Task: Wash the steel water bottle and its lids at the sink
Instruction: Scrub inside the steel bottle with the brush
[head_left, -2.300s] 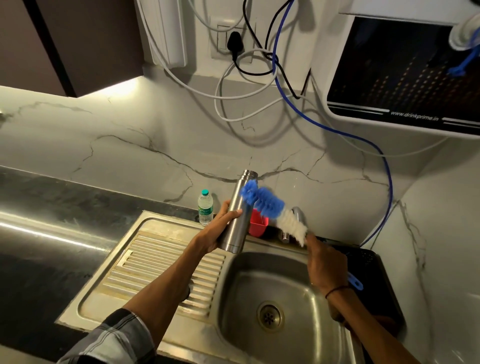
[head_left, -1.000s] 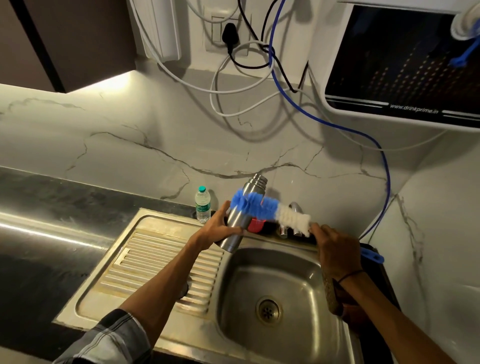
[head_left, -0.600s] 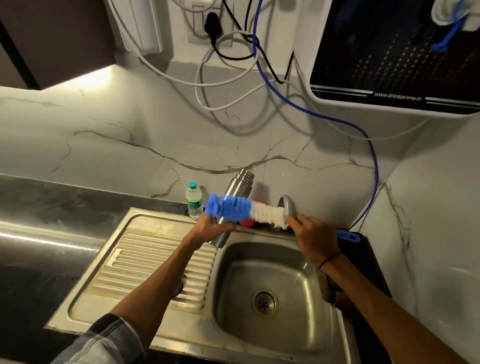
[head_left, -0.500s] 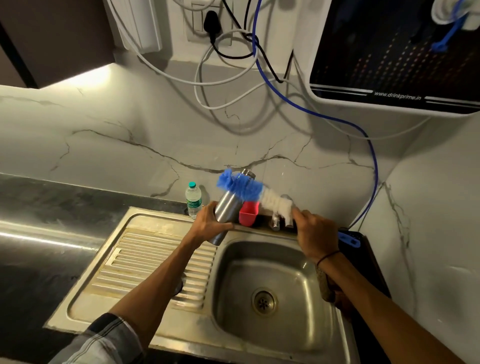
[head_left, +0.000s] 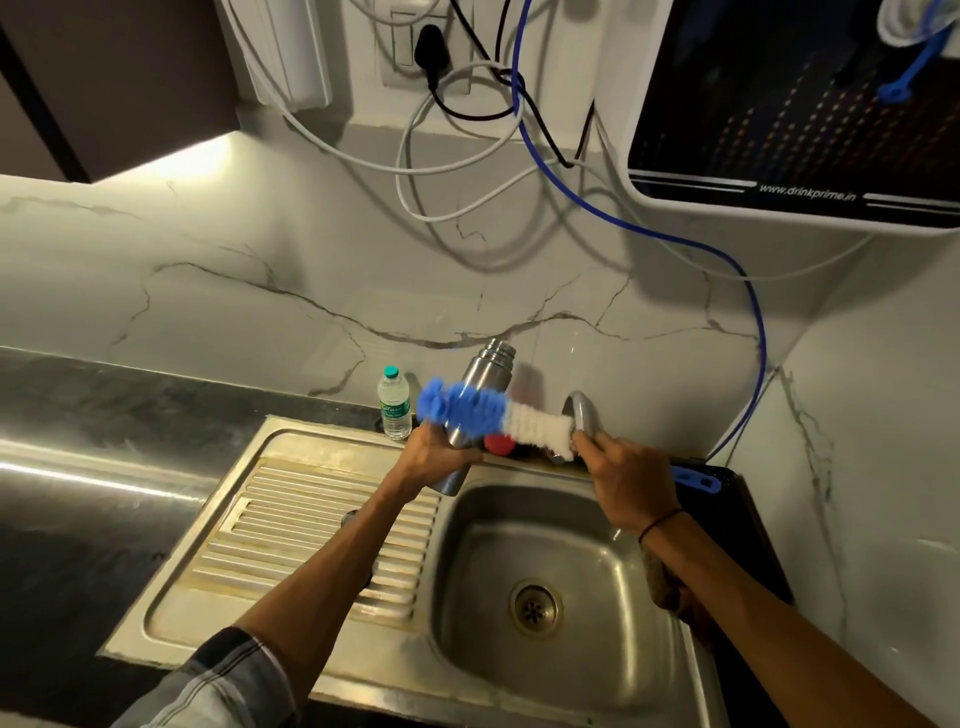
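Left hand (head_left: 439, 457) grips the steel water bottle (head_left: 480, 395) round its lower body, fingers curled; bottle held tilted, open neck up, above the back rim of the sink (head_left: 550, 571). Right hand (head_left: 626, 486) closed round the blue handle of the bottle brush (head_left: 498, 418) (handle end pokes out past the wrist). Brush lies roughly level across the bottle's front, blue bristles over the steel, white bristles toward the tap (head_left: 584, 415); bristles motion-blurred, contact likely but not certain. Small plastic water bottle (head_left: 394, 402) stands on the table just left. Red object (head_left: 500, 442) behind, partly hidden.
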